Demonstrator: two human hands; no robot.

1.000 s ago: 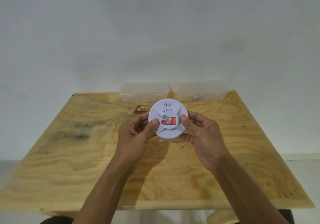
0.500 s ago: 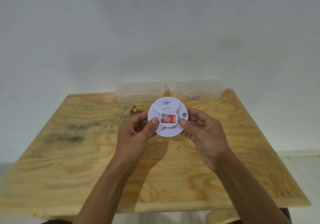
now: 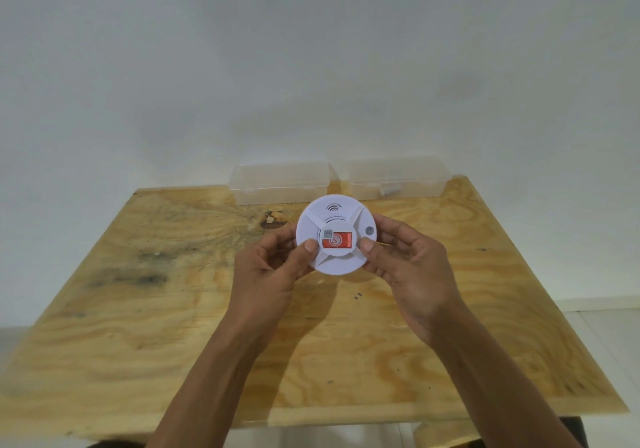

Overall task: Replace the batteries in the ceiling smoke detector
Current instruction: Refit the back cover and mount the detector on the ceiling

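A round white smoke detector (image 3: 337,220) with a red sticker at its centre is held up above the wooden table (image 3: 173,309), face toward me. My left hand (image 3: 270,271) grips its left edge, thumb on the front. On the other side my right hand (image 3: 408,267) grips the right edge, its thumb beside the sticker. A small grey button shows on the detector's right side. The detector's back is hidden.
Two clear plastic boxes stand at the table's far edge against the white wall, one on the left (image 3: 280,182) and one on the right (image 3: 398,179). A dark knot (image 3: 272,220) marks the wood near the left box.
The detector has turned slightly in my hands, and my right thumb has slid down, uncovering the grey button. The view has shifted a little.
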